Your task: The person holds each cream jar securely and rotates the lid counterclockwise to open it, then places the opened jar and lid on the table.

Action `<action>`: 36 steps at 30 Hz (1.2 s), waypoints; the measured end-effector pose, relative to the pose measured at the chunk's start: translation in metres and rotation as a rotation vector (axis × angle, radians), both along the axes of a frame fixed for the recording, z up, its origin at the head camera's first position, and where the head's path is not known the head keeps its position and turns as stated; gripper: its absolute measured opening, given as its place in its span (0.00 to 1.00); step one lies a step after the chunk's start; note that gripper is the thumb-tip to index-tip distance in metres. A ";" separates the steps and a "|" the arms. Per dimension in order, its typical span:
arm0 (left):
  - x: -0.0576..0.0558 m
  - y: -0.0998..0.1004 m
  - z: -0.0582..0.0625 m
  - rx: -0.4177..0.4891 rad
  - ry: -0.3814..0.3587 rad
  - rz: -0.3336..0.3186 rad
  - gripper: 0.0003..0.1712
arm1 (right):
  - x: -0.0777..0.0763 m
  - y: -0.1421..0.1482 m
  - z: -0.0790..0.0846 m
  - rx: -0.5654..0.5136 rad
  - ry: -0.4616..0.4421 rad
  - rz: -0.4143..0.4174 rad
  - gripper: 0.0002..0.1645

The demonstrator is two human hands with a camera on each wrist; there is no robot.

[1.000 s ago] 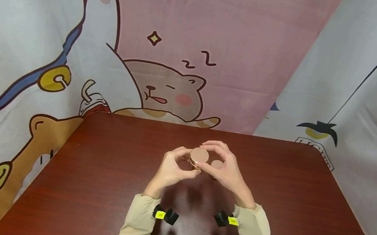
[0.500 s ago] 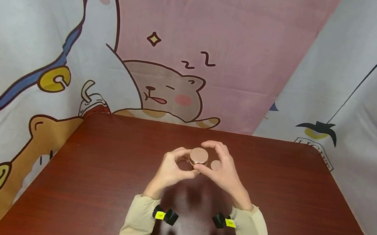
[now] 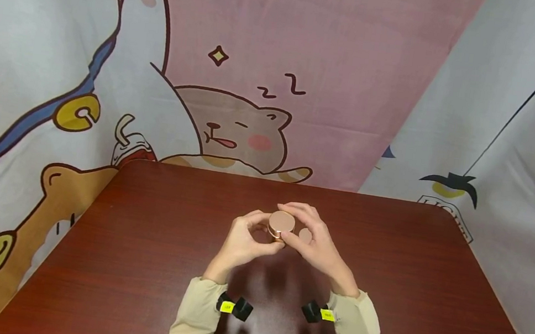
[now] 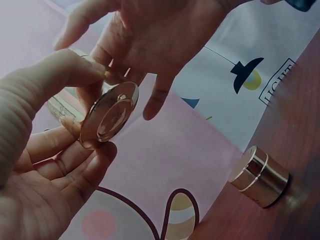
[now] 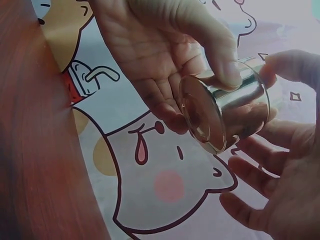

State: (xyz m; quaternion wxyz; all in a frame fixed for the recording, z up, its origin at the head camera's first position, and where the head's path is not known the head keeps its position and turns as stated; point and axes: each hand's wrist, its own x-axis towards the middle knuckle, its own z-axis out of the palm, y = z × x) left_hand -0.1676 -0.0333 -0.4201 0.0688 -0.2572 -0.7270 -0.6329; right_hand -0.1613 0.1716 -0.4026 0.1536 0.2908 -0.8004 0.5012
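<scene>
A round, shiny rose-gold cosmetic jar (image 3: 282,222) with a flat pale top is held above the table, between both hands. My left hand (image 3: 244,241) grips its lower body, thumb on the near side and fingers behind. The right hand (image 3: 320,246) has its thumb and fingers on the upper rim of the jar (image 5: 235,107). In the left wrist view the jar is tilted, and its recessed round base (image 4: 114,117) faces the camera. Part of the side lies hidden under the fingers.
A second, smaller gold jar (image 4: 260,176) stands on the dark red-brown table (image 3: 135,262), partly behind my right hand in the head view. Beyond the table's far edge hangs a cartoon-printed cloth (image 3: 347,87).
Half a second ago the right fingers were lifted off the jar's far rim; now they are back on it, and the right thumb has shifted slightly right. The left hand stays put.
</scene>
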 end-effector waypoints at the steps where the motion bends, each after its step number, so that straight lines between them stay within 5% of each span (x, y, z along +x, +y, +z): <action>1: 0.000 0.000 0.000 0.000 -0.002 0.001 0.24 | 0.000 0.000 -0.001 0.002 0.002 -0.007 0.31; 9: 0.000 -0.001 -0.001 -0.006 -0.011 0.007 0.24 | 0.001 -0.004 0.000 -0.036 -0.043 -0.104 0.30; 22: -0.001 -0.002 -0.003 -0.024 -0.019 0.008 0.24 | -0.001 -0.001 0.000 -0.029 0.006 0.015 0.26; 29: -0.002 -0.003 -0.002 -0.005 -0.018 0.003 0.24 | 0.000 -0.003 -0.001 -0.012 -0.001 -0.045 0.36; 36: -0.003 -0.002 -0.004 0.000 -0.010 -0.002 0.23 | -0.001 -0.007 -0.002 -0.018 -0.006 -0.060 0.31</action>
